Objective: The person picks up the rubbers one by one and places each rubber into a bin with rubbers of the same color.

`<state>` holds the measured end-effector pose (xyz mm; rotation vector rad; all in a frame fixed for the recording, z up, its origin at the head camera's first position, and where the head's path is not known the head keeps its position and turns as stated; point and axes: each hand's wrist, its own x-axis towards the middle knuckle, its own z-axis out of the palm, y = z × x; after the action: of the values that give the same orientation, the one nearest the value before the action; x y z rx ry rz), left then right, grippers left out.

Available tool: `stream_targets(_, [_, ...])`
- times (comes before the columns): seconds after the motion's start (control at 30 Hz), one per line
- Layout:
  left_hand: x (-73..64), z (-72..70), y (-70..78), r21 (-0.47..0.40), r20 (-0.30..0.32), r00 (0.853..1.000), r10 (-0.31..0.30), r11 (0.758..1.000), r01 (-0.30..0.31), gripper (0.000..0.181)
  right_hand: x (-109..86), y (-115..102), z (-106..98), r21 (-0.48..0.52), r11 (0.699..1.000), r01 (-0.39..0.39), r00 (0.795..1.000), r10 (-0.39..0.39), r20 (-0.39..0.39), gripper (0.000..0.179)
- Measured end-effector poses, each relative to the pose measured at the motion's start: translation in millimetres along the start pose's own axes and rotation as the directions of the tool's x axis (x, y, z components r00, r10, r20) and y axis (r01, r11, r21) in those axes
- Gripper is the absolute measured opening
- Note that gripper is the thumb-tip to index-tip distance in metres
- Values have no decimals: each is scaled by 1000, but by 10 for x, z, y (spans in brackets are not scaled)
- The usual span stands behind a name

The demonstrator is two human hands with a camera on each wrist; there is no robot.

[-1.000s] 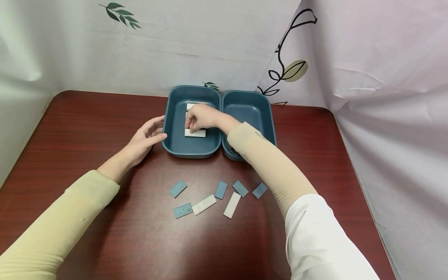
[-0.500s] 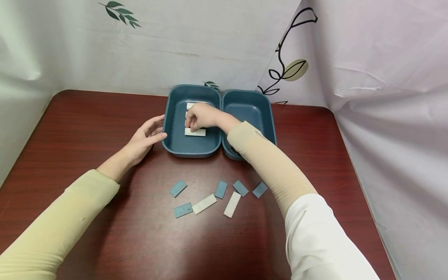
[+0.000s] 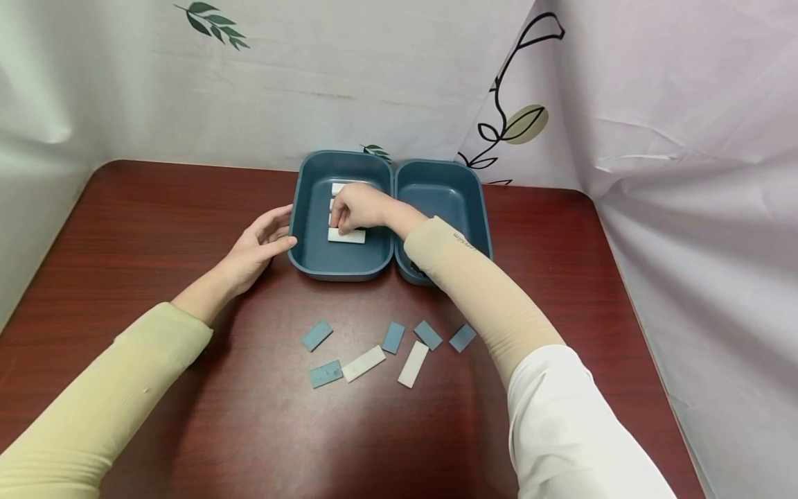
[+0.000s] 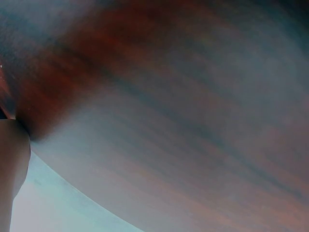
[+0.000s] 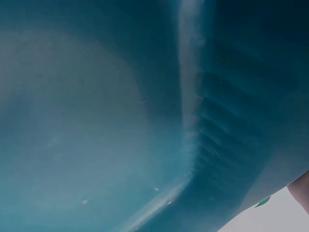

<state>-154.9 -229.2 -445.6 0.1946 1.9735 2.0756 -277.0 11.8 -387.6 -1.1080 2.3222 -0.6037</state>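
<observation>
My right hand (image 3: pixel 361 206) reaches into the left dark-teal box (image 3: pixel 339 275), its fingers curled with the tips right at the top edge of a flat white rectangular tile (image 3: pixel 350 236). That tile lies on the box floor. Beyond it, another white tile (image 3: pixel 337 188) shows, and more white is partly hidden by the hand. At the box's left side, my left hand (image 3: pixel 252 249) rests against the outer wall, with extended fingers and the thumb tip near the rim. The right wrist view shows only a teal box wall (image 5: pixel 87 121), close up.
A second teal box (image 3: pixel 442 201) adjoins the first, under my right forearm. On the brown table (image 3: pixel 249 416), in front of the boxes, lie several blue tiles (image 3: pixel 318 336) and two white ones, a left tile (image 3: pixel 364 364) and a right tile (image 3: pixel 413 364). A white curtain (image 3: pixel 280 90) hangs behind.
</observation>
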Motion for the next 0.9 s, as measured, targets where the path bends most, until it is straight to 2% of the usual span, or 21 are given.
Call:
stream_targets(0.47, [-4, 9, 7, -3, 5, 1000, -3, 1000, 3, 63, -9, -6, -17, -1, 1000, 7, 1000, -7, -7, 13])
stream_targets(0.9, [-12, 8, 12, 1, 2, 1000, 0, 1000, 0, 63, -177, -52, -241, 11, 1000, 18, 999, -17, -48, 16])
